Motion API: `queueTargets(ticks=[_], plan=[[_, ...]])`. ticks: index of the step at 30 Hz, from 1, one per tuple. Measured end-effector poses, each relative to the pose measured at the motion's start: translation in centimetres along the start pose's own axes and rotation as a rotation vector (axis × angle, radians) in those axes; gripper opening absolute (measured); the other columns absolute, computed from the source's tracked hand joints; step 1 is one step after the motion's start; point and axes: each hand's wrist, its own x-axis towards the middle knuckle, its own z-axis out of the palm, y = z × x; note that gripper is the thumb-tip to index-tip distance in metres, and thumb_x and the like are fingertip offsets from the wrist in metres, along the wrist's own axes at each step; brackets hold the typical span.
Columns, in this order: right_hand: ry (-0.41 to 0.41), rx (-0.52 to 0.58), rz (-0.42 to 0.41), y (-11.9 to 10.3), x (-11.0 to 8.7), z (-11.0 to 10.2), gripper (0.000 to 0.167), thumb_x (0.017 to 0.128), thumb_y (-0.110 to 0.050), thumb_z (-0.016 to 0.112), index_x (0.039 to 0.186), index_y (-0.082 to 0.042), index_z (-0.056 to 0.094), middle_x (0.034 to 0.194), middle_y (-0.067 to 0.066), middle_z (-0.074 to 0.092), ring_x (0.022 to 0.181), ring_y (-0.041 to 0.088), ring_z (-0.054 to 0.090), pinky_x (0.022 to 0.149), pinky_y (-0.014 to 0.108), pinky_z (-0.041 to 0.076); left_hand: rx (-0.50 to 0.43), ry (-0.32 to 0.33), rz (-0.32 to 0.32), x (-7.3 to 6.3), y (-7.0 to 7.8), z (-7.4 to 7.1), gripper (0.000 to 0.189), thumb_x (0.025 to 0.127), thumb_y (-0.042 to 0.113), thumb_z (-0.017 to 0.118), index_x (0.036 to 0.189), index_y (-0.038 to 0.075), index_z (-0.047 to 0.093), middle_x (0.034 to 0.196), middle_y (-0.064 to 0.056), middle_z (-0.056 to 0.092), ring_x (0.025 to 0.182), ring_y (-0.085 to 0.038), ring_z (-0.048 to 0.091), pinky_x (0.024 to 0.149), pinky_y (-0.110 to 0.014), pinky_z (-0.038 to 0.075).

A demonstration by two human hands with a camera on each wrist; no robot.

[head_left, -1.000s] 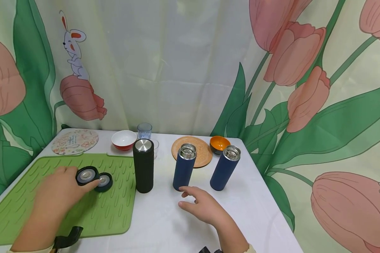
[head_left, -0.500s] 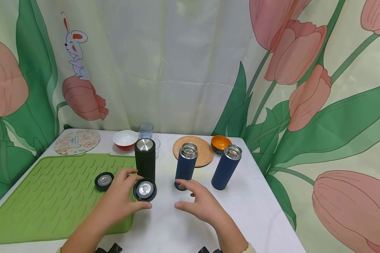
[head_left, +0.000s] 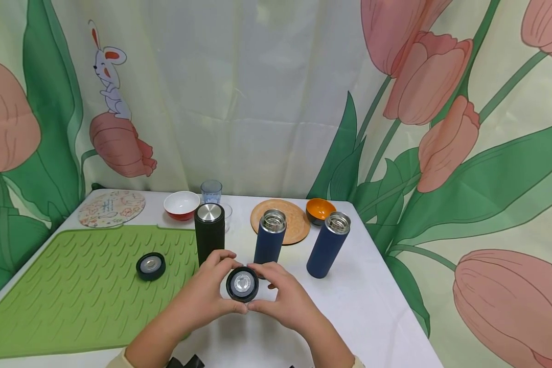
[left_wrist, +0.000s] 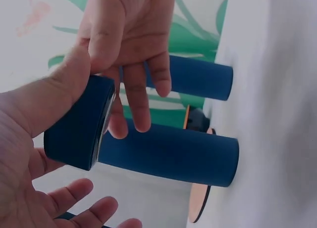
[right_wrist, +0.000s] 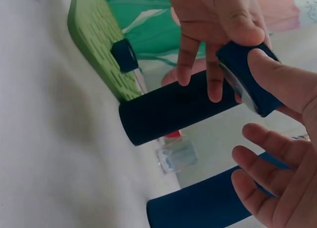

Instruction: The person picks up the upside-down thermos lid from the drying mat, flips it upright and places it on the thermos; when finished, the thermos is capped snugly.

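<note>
Between both hands, in the head view, is a dark bottle lid (head_left: 242,284) with its silvery inner face towards the head camera. My left hand (head_left: 207,292) pinches the left side with thumb and forefinger. The right hand (head_left: 293,297) pinches the other side likewise. In the left wrist view the lid (left_wrist: 77,124) shows its dark blue side wall. A second dark lid (head_left: 150,267) lies inner face up on the green mat (head_left: 73,291). Beyond the hands stand two blue bottles without lids, a nearer-middle bottle (head_left: 269,245) and a right bottle (head_left: 327,250).
A black bottle (head_left: 209,232) with a silver top stands by the mat's right edge. Farther back are a red-and-white bowl (head_left: 181,205), a blue-tinted glass (head_left: 211,191), a clear glass (head_left: 227,217), a round wooden board (head_left: 294,225), an orange-lined bowl (head_left: 320,210) and a patterned round mat (head_left: 112,208).
My left hand has lifted one lid from beside the other on the mat and brought it rightwards. The right hand, earlier holding nothing, now grips that lid too.
</note>
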Motion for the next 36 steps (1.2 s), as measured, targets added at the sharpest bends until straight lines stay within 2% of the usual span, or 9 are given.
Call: queueTargets(ticks=[7, 10, 13, 16, 19, 22, 26, 31, 36], plan=[[0.025, -0.015, -0.045, 0.1, -0.1, 0.0, 0.076, 0.081, -0.024, 0.095, 0.147, -0.041, 0.061, 0.133, -0.016, 0.063, 0.12, 0.009, 0.061, 0.098, 0.038, 0.056, -0.009, -0.004, -0.001, -0.2, 0.1, 0.2, 0.076, 0.058, 0.042, 0.105, 0.124, 0.032, 0.07, 0.151, -0.003, 0.05, 0.132, -0.028, 0.059, 0.107, -0.056, 0.052], [0.067, -0.032, -0.063, 0.0, -0.2, -0.1, 0.077, 0.078, -0.02, 0.096, 0.144, -0.043, 0.063, 0.132, -0.018, 0.06, 0.122, 0.008, 0.06, 0.104, 0.034, 0.055, -0.032, -0.046, -0.007, -0.3, -0.1, 0.0, 0.092, 0.058, 0.053, 0.103, 0.137, 0.027, 0.066, 0.155, -0.005, 0.047, 0.134, -0.031, 0.058, 0.106, -0.058, 0.052], [0.127, -0.055, -0.146, -0.1, -0.3, -0.1, 0.076, 0.077, -0.015, 0.097, 0.142, -0.04, 0.066, 0.134, -0.016, 0.058, 0.124, 0.009, 0.06, 0.107, 0.034, 0.056, -0.099, -0.118, 0.001, -0.4, -0.6, -0.3, 0.095, 0.071, 0.067, 0.091, 0.146, 0.017, 0.061, 0.159, -0.012, 0.044, 0.136, -0.037, 0.057, 0.103, -0.061, 0.054], [0.203, -0.137, -0.301, 0.0, -0.5, 0.0, 0.074, 0.076, -0.01, 0.097, 0.14, -0.034, 0.068, 0.136, -0.007, 0.06, 0.122, 0.015, 0.061, 0.101, 0.034, 0.058, -0.217, -0.181, 0.004, -0.5, -1.3, -0.5, 0.081, 0.094, 0.072, 0.064, 0.14, 0.006, 0.066, 0.156, -0.019, 0.049, 0.136, -0.042, 0.057, 0.1, -0.059, 0.057], [0.281, -0.26, -0.457, 0.0, -0.4, 0.1, 0.071, 0.075, -0.006, 0.097, 0.136, -0.03, 0.069, 0.135, 0.002, 0.063, 0.119, 0.019, 0.063, 0.095, 0.031, 0.059, -0.407, -0.262, -0.069, -0.4, -1.7, -0.5, 0.08, 0.108, 0.065, 0.038, 0.134, -0.003, 0.068, 0.145, -0.025, 0.061, 0.133, -0.042, 0.06, 0.095, -0.053, 0.061], [0.321, -0.354, -0.564, 0.1, -0.2, 0.4, 0.071, 0.074, -0.002, 0.097, 0.133, -0.03, 0.068, 0.135, 0.007, 0.062, 0.115, 0.02, 0.066, 0.09, 0.029, 0.06, -0.608, -0.346, -0.191, -0.2, -1.9, -0.4, 0.074, 0.112, 0.056, 0.037, 0.137, -0.008, 0.064, 0.137, -0.024, 0.067, 0.127, -0.034, 0.063, 0.093, -0.05, 0.063], [0.33, -0.412, -0.622, 0.1, -0.1, 0.6, 0.072, 0.073, 0.003, 0.095, 0.129, -0.03, 0.066, 0.136, 0.007, 0.061, 0.111, 0.021, 0.068, 0.087, 0.031, 0.062, -0.746, -0.402, -0.229, 0.0, -2.0, -0.4, 0.069, 0.109, 0.054, 0.052, 0.135, -0.008, 0.066, 0.135, -0.016, 0.069, 0.121, -0.018, 0.061, 0.095, -0.049, 0.063], [0.295, -0.353, -0.546, -0.1, -0.2, 0.6, 0.07, 0.078, 0.006, 0.089, 0.133, -0.028, 0.064, 0.139, 0.006, 0.057, 0.114, 0.02, 0.068, 0.095, 0.03, 0.062, -0.776, -0.35, -0.197, 0.0, -1.8, -0.3, 0.061, 0.106, 0.049, 0.063, 0.136, -0.004, 0.067, 0.14, -0.013, 0.066, 0.12, -0.019, 0.063, 0.098, -0.046, 0.062], [0.295, -0.15, -0.334, -0.1, -0.4, 0.4, 0.068, 0.085, 0.012, 0.07, 0.143, -0.023, 0.063, 0.142, 0.0, 0.056, 0.121, 0.017, 0.065, 0.102, 0.033, 0.059, -0.606, -0.135, -0.182, -0.1, -1.6, 0.0, 0.044, 0.094, 0.035, 0.08, 0.13, 0.009, 0.073, 0.145, -0.011, 0.062, 0.13, -0.032, 0.059, 0.101, -0.046, 0.057]])
